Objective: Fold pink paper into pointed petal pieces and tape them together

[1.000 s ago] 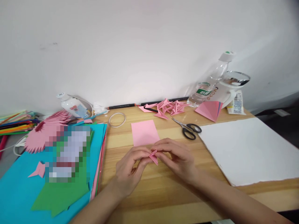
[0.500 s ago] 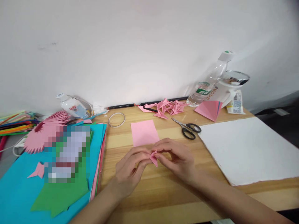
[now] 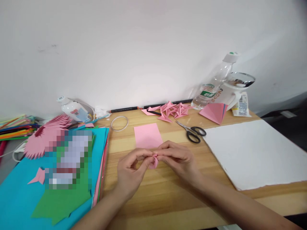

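Observation:
Between my fingertips is a small folded piece of pink paper [image 3: 153, 164], pinched from both sides above the wooden table. My left hand [image 3: 131, 171] grips its left side with thumb and fingers. On the other side, my right hand [image 3: 178, 159] pinches the upper right part, and the fingers hide much of the folds. Just beyond the hands lies a flat pink paper square [image 3: 148, 135]. Black-handled scissors [image 3: 193, 132] rest to its right, blades slightly apart. Several folded pink paper pieces [image 3: 171, 110] are heaped near the wall.
A white board [image 3: 256, 156] covers the table's right side. A clear bottle [image 3: 211, 88], a white mug [image 3: 231, 92] and a folded pink sheet [image 3: 213, 113] stand or lie behind it. At left are blue sheets [image 3: 14, 191], green paper [image 3: 64, 201] and a ring of tape [image 3: 119, 123].
The folded pink paper has turned in my fingers, and its pointed lower end now shows as a broader flap. My left hand's fingers have arched up, and both hands shifted slightly left.

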### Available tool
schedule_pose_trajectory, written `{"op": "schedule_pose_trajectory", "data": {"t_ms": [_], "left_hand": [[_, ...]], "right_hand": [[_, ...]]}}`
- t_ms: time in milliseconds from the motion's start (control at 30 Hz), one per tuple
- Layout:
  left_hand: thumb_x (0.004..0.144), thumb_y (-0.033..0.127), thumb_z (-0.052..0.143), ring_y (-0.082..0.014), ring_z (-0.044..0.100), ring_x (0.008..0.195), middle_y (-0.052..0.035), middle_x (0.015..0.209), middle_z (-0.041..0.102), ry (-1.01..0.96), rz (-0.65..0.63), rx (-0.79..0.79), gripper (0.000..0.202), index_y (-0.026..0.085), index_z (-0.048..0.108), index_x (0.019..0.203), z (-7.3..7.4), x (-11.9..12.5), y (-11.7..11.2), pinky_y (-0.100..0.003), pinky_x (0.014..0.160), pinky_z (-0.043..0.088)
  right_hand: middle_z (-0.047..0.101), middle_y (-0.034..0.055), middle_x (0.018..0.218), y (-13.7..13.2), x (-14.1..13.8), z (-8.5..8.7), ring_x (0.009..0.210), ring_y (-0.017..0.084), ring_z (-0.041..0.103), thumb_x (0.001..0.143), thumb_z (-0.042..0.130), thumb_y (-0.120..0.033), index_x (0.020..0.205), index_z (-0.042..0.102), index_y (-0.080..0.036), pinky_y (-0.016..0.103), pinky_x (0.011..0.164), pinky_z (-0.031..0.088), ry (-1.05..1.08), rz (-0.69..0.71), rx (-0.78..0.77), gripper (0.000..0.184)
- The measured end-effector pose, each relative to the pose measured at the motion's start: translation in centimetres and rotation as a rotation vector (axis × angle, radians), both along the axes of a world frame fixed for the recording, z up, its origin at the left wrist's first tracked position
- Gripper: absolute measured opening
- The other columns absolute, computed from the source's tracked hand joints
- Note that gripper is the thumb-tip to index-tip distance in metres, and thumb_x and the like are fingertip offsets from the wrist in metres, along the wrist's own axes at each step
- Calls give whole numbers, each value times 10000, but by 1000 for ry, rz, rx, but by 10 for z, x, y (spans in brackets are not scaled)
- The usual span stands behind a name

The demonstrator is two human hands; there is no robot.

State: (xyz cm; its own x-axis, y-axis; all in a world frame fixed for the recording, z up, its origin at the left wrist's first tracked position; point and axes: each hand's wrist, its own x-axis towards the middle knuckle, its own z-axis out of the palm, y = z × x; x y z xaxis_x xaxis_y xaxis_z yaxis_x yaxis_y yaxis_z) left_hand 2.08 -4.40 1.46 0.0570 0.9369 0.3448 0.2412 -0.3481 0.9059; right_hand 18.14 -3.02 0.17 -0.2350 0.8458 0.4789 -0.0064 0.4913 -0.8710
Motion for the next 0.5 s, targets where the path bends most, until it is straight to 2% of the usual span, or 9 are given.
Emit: {"op": "schedule_pose_trajectory", "data": {"t_ms": [200, 300, 433, 500], "left_hand": [[712, 146, 650, -123, 633, 646, -30, 707, 679, -46, -8, -76, 32, 159, 646, 741, 3, 1, 2, -212, 607, 534], [716, 158, 647, -123, 628, 623, -30, 688, 676, -65, -25, -85, 20, 155, 645, 736, 4, 2, 1, -215, 589, 536], [726, 161, 641, -132, 630, 641, -38, 698, 682, -48, -37, -67, 26, 158, 660, 743, 4, 2, 2, -223, 586, 530], [728, 157, 641, -137, 631, 664, -41, 713, 684, -18, -31, -33, 34, 163, 666, 749, 3, 2, 3, -236, 615, 526]], "right_hand": [[651, 55, 858, 0, 0, -1, 753, 143, 613, 804, 590, -136, 1028, 664, -267, 272, 663, 511, -21, 19, 1, 270], [661, 56, 834, -1, 0, -2, 724, 146, 621, 792, 616, -170, 967, 688, -251, 274, 648, 517, 3, 15, -46, 207], [663, 45, 779, -3, -3, -1, 647, 137, 629, 777, 637, -226, 865, 672, -200, 258, 594, 533, 105, -4, -186, 98], [663, 44, 762, -3, -3, -1, 666, 141, 631, 774, 638, -220, 821, 652, -186, 261, 612, 535, 111, -28, -184, 59]]}}
